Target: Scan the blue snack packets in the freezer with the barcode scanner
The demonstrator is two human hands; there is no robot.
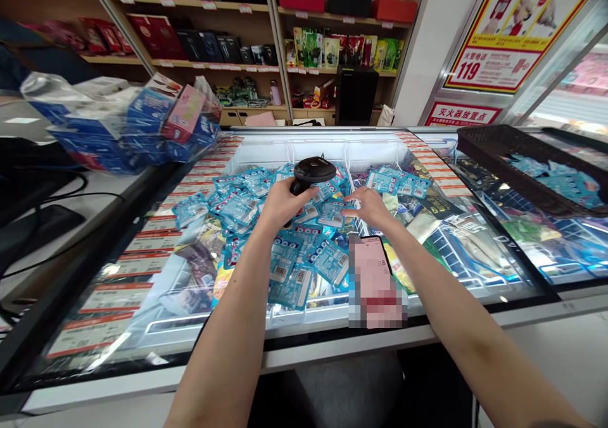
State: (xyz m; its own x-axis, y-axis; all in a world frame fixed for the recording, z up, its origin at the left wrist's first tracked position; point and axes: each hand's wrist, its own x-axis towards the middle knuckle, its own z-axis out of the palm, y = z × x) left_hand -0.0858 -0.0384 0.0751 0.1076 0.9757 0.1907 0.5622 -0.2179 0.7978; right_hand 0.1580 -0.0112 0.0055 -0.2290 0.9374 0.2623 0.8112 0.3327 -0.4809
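Note:
My left hand (284, 204) grips a black handheld barcode scanner (314, 169), its head raised over a heap of small blue packets (240, 209) on the glass lid of a chest freezer. Many packets lie with printed barcodes upward. To the right of the scanner, my right hand (369, 206) has its fingers apart and reaches down at the heap's right side, close to a blue packet (331, 214). Whether the fingertips touch that packet I cannot tell. Below the right hand a phone (375, 270) with a pink screen lies on the glass, partly blurred out.
More blue packets (398, 182) lie on the glass farther right. A dark woven basket (532, 190) holding blue packets rests on the right. Blue-and-white wrapped packages (123, 124) are piled on the left counter, near black cables (61, 209). Stocked shelves (228, 64) stand behind the freezer.

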